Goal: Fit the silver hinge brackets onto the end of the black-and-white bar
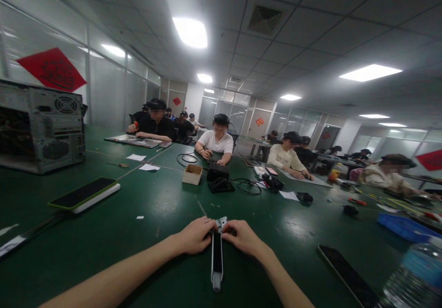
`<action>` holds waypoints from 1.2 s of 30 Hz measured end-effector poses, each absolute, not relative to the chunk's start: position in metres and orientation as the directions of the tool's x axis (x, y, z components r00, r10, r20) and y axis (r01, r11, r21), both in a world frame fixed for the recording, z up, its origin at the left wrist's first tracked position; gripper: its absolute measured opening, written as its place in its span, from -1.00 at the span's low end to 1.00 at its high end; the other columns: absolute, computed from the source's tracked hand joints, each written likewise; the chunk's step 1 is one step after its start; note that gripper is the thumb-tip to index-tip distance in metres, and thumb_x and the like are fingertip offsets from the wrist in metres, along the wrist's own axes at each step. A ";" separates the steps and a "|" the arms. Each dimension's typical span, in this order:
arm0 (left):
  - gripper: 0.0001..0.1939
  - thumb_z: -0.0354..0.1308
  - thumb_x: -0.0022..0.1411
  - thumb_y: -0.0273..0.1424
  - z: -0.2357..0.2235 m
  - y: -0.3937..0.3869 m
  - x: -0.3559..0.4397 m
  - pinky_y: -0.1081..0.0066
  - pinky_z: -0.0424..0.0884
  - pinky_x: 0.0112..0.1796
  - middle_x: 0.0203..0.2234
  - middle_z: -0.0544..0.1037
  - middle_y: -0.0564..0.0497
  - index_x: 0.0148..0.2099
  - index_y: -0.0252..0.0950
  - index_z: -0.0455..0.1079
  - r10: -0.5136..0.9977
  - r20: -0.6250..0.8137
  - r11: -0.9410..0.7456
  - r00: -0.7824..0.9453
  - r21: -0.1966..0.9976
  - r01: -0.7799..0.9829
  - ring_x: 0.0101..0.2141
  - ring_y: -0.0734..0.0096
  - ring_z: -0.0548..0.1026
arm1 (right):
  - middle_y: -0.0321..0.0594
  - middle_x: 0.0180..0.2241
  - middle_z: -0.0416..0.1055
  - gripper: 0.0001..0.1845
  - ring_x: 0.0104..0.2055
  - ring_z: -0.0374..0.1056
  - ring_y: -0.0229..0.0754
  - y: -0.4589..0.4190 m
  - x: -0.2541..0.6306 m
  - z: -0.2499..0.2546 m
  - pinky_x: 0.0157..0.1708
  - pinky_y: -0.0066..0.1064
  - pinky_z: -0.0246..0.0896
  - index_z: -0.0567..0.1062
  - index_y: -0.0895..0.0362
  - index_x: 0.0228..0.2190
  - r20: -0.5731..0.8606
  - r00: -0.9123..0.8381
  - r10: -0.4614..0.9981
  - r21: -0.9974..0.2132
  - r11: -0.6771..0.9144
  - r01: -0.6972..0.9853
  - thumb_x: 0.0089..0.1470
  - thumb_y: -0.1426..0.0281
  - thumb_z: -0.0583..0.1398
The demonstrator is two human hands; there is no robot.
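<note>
Bare forearms [113, 280] come in from the bottom edge, cut off by the frame, and the two hands sit close together, left hand [195, 235] and right hand [241, 238] clamped on the far end of a long, narrow silver-and-black bar-shaped device [217, 257], fingers almost meeting around a small grey metal bracket [221, 223] at that end. Bracket partly hidden by the fingers, exact shape hard to make out; device's underside not visible. Device lies on the dark green tabletop [103, 248] right in front of the person, long axis running roughly straight away from the camera, pale rounded end toward the person, black strip along its top face. Bottom right corner, a clear plastic water bottle with blue label [412, 271], cut off by the frame; a black smartphone [348, 276] lies just left of it, also cut off. Farther out: blue plastic tray [402, 226] on the right, black slab with green edge on a white base [83, 194] on the left, open beige computer tower [41, 128] cut off at the left edge, small cardboard box [192, 174] mid-table. Seated co-worker in a white T-shirt [216, 142] across the tabletop, own hands on something too small to tell.
</note>
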State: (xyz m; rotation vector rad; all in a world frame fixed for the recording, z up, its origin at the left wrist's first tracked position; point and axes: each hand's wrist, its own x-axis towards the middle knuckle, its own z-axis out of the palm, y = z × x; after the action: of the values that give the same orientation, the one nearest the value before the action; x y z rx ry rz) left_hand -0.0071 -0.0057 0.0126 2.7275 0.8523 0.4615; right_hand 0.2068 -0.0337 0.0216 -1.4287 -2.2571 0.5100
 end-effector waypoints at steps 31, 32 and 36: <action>-0.70 -0.03 0.19 -0.53 0.016 0.000 -0.006 0.27 0.31 -0.07 -0.14 0.43 -0.05 -0.04 -0.23 0.30 0.606 0.156 -0.761 0.780 0.399 0.512 -0.12 0.25 0.39 | -0.19 -0.26 0.43 -0.80 -0.25 0.34 -0.22 -0.014 0.262 0.018 -0.25 -0.45 0.17 0.52 0.12 -0.27 0.044 -0.237 0.970 -0.212 0.241 0.947 0.08 0.39 0.13; -0.71 -0.03 0.19 -0.53 0.015 0.000 -0.006 0.26 0.31 -0.07 -0.14 0.43 -0.05 -0.04 -0.23 0.30 0.604 0.154 -0.761 0.782 0.405 0.508 -0.12 0.25 0.39 | -0.19 -0.26 0.43 -0.81 -0.25 0.34 -0.22 -0.014 0.263 0.017 -0.26 -0.45 0.17 0.52 0.12 -0.27 0.047 -0.234 0.971 -0.210 0.238 0.948 0.08 0.39 0.13; -0.70 -0.05 0.19 -0.53 0.012 0.003 -0.006 0.26 0.31 -0.06 -0.11 0.43 -0.05 -0.03 -0.23 0.30 0.593 0.171 -0.766 0.787 0.420 0.486 -0.10 0.25 0.39 | -0.20 -0.30 0.42 -0.82 -0.30 0.33 -0.25 -0.012 0.266 0.014 -0.29 -0.47 0.16 0.51 0.13 -0.31 0.058 -0.240 0.969 -0.222 0.247 0.943 0.02 0.44 0.14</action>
State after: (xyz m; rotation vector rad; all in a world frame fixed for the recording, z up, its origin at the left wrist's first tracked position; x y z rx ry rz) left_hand -0.0060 0.0034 0.0117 2.6223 0.8212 0.4202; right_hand 0.2656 -0.0116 0.0143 -1.8113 -2.3295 0.2093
